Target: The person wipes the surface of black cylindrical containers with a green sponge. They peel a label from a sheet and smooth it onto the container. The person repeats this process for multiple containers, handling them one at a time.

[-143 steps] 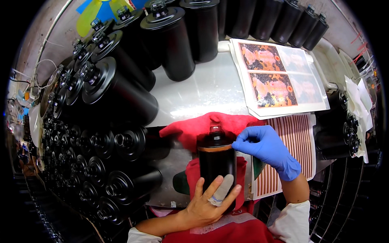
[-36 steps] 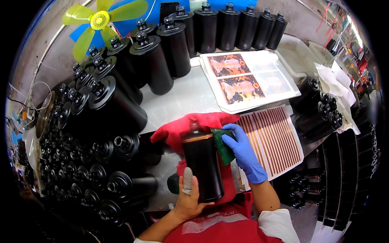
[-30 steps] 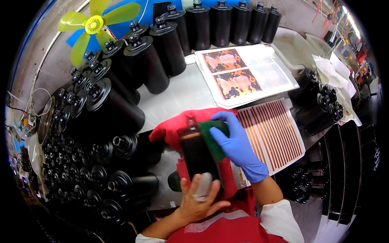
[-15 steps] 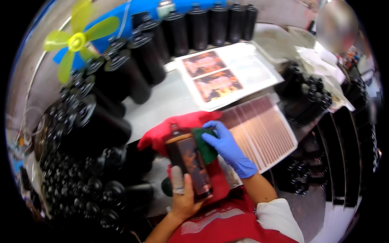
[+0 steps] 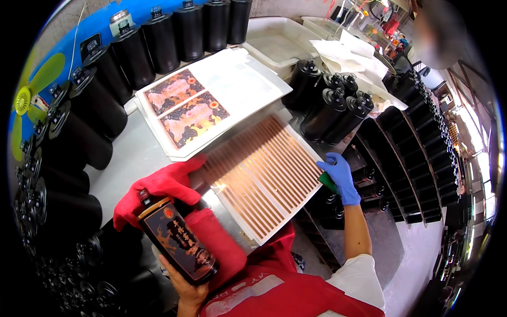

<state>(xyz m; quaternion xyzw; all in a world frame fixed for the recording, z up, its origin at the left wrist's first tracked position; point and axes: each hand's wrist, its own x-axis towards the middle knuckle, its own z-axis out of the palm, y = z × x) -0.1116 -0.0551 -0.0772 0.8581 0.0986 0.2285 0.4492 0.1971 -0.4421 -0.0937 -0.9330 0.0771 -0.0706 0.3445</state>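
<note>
Black bottle (image 5: pixel 177 240) is leaning at 7 o'clock, left hand (image 5: pixel 182 283) gripping its lower end, probably for steadiness; gloved right hand (image 5: pixel 342 177) is clamping a green pad (image 5: pixel 327 183), 3 o'clock

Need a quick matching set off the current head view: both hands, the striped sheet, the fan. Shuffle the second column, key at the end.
Column one
1. Left hand
2. Right hand
3. Striped sheet
4. Fan

Column two
A. Blue-gloved, with a green pad at its fingers
B. Yellow-green, at the far left of the picture
C. Around the lower part of a decorated black bottle
D. Brown and white, lying to the right of the red cloth

Pairs: 1-C, 2-A, 3-D, 4-B
</note>
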